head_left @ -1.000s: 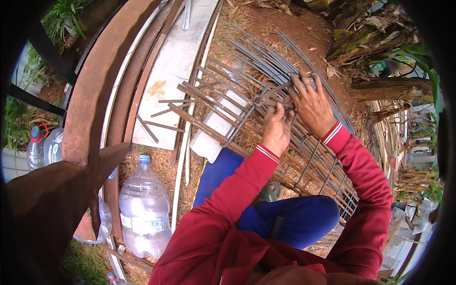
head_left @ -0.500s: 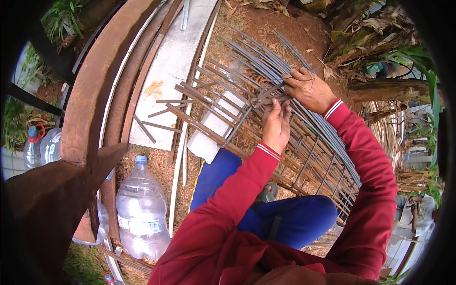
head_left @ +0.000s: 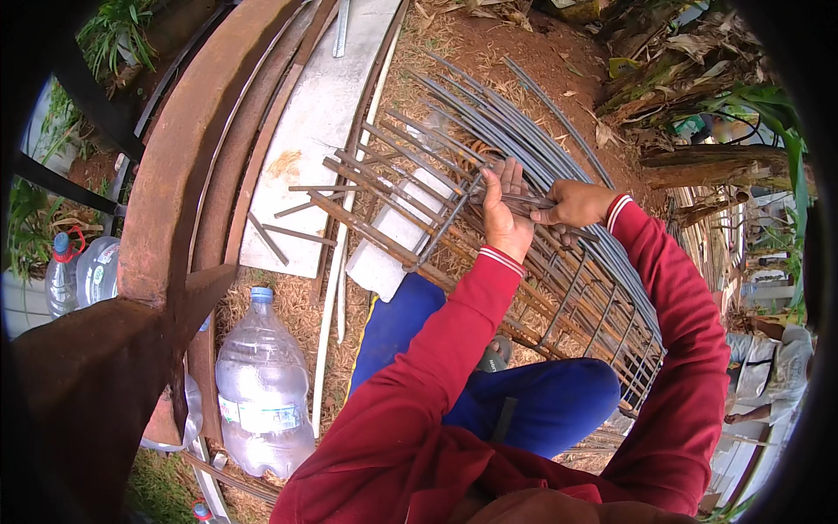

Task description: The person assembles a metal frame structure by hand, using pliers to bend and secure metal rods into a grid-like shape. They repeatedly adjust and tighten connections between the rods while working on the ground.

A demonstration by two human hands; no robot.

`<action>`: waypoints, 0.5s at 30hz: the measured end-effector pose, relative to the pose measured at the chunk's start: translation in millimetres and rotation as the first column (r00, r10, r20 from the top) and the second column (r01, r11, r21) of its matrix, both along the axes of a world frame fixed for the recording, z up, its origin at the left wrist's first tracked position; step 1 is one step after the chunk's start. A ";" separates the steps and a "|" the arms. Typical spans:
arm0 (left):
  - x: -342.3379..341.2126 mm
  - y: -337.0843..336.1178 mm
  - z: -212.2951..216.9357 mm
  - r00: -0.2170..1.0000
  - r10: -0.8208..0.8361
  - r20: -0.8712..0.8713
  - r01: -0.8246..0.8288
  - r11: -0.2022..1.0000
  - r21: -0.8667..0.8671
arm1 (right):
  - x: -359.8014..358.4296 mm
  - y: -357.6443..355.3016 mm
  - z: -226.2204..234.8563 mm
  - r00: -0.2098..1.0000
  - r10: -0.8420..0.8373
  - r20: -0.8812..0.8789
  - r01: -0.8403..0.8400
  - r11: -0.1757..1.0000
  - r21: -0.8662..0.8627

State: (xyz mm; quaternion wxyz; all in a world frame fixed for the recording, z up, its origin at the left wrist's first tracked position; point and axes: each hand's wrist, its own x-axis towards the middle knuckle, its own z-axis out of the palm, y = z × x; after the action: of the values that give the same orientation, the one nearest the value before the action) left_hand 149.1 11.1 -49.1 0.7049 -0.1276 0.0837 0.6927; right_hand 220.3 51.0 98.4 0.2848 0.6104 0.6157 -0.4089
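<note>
A rusty cage of steel bars (head_left: 559, 327), with square stirrups along it, lies slantwise in front of me. My right hand (head_left: 572, 208) is closed round the handles of dark pincers (head_left: 524, 203), whose head is by the end stirrup (head_left: 447, 229). My left hand (head_left: 508, 214) is right beside the pincers, palm up, its fingers stretched upward and thumb apart; whether it touches a tie wire is too small to tell. A pale block (head_left: 381, 262) lies under the bar ends, next to my blue-trousered knee.
Long grey bars (head_left: 497, 109) lie beyond the cage. Short bar pieces (head_left: 297, 234) rest on a white board (head_left: 301, 131) to the left. A large clear bottle (head_left: 262, 375) stands by a rusty metal frame (head_left: 161, 192). Another person (head_left: 786, 362) is at the far right.
My right hand has swung down and nearer, turning the pincers' handles with it. My left hand has shifted slightly up. Another person has come into view at the right edge.
</note>
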 end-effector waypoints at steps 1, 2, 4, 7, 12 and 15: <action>0.0 1.9 -0.8 1.000 0.021 0.003 -0.021 1.000 0.004 | -1.7 -0.6 0.0 0.978 0.207 0.022 -0.208 0.973 0.095; 0.0 3.6 -1.5 0.997 0.053 0.050 -0.055 0.998 0.034 | -4.1 -1.6 -0.2 0.915 0.391 0.102 -0.404 0.895 0.189; 0.1 5.1 -2.8 0.988 0.071 0.137 -0.076 0.997 0.029 | -10.8 -3.5 0.5 0.800 0.554 0.230 -0.599 0.756 0.264; 1.8 6.6 -4.4 0.963 0.093 0.254 -0.113 0.991 0.068 | -22.9 1.6 4.9 0.750 0.582 0.314 -0.657 0.712 0.250; 6.3 12.2 -9.7 0.930 0.116 0.349 -0.154 0.985 0.082 | -35.6 40.0 11.8 0.874 0.445 0.196 -0.433 0.895 -0.105; 7.7 16.7 -12.7 0.931 0.140 0.337 -0.190 0.974 0.120 | -38.7 58.2 11.9 0.974 0.149 0.172 -0.092 0.949 -0.302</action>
State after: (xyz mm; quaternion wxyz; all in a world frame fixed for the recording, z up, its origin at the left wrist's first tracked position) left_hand 156.8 27.8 -61.8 0.6559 -0.1932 -0.0976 0.7232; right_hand 181.6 109.2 110.4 0.4546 0.5594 0.5545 -0.4159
